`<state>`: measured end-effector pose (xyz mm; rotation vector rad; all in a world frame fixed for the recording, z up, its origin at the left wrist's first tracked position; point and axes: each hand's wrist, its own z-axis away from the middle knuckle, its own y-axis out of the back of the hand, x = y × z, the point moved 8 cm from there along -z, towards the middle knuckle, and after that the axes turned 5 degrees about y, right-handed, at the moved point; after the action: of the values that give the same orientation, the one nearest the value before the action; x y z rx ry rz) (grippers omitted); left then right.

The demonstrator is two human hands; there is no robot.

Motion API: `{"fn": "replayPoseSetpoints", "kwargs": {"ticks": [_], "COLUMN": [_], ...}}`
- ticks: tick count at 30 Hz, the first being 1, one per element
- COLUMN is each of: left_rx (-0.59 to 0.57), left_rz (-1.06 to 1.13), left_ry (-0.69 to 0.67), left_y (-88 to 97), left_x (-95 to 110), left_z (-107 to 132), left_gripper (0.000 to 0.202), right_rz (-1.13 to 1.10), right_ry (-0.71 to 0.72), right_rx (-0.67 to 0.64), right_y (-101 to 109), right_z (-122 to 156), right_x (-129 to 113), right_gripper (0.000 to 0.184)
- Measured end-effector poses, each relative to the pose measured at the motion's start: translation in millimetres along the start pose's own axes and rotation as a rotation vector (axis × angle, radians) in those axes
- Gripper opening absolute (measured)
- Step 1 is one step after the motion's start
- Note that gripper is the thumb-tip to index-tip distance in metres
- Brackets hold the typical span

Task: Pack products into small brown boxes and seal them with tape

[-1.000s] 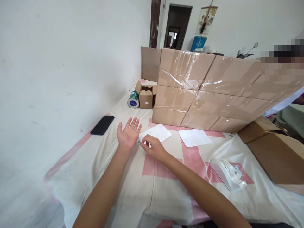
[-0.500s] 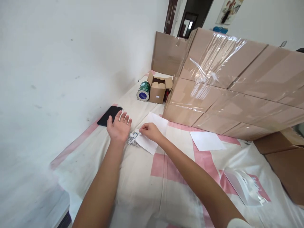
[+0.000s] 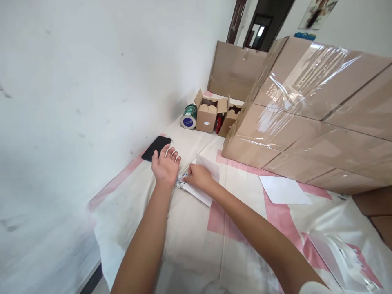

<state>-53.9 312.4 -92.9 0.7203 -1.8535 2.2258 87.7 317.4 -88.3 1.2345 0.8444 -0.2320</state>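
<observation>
My left hand (image 3: 166, 164) is held palm up with its fingers apart and slightly curled, and nothing lies in it. Just right of its wrist is a small heap of white paper bits (image 3: 180, 182) with dark and blue marks. My right hand (image 3: 199, 177) has its thumb and fingers pinched together at the right side of this heap. What its fingertips hold, if anything, is hidden. Beneath the right hand a white sheet of paper (image 3: 201, 197) lies on the cloth, partly covered by the hand. Behind the left fingers lies a black phone-like slab (image 3: 155, 148).
Wrapped cardboard boxes (image 3: 294, 122) form a tall stack at the right. A green tin (image 3: 188, 116) and small open carton (image 3: 206, 118) stand at the back. Another white sheet (image 3: 284, 190) and a translucent plastic item (image 3: 343, 261) lie rightward. A wall (image 3: 76, 102) bounds the left.
The view has turned left, so the scene sits farther right. My right hand has come down closer to the heap of paper bits. My left hand keeps its palm-up pose.
</observation>
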Motion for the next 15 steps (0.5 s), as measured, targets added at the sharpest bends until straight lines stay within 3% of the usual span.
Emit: {"fn": "replayPoseSetpoints", "kwargs": {"ticks": [3,5,9,12,15], "left_rx": [-0.004,-0.002,0.034,0.085,0.161], "left_rz": [-0.044,-0.099,-0.303,-0.533,-0.763], "left_ry": [-0.022,-0.053,-0.174,-0.258,-0.292], "left_y": [-2.4,-3.7,-9.5,-23.5,-42.2], "left_x": [2.0,3.9,17.9,35.2,46.9], "left_z": [3.4,7.8,0.2,-44.3,-119.1], "left_gripper": [0.043,0.042,0.026,0.019,0.037], "right_rz": [-0.073,-0.164,-0.362,-0.455,-0.504], "right_ry": [0.053,0.097,0.139,0.135,0.097], "right_rx": [-0.004,0.008,0.148,0.346,0.491], "right_y": [7.4,20.7,77.9,135.0,172.7], "right_z": [5.4,7.2,-8.3,-43.3,-95.0], "right_x": [-13.2,-21.6,-17.0,7.3,36.9], "right_gripper": [0.01,0.014,0.02,0.023,0.038]}}
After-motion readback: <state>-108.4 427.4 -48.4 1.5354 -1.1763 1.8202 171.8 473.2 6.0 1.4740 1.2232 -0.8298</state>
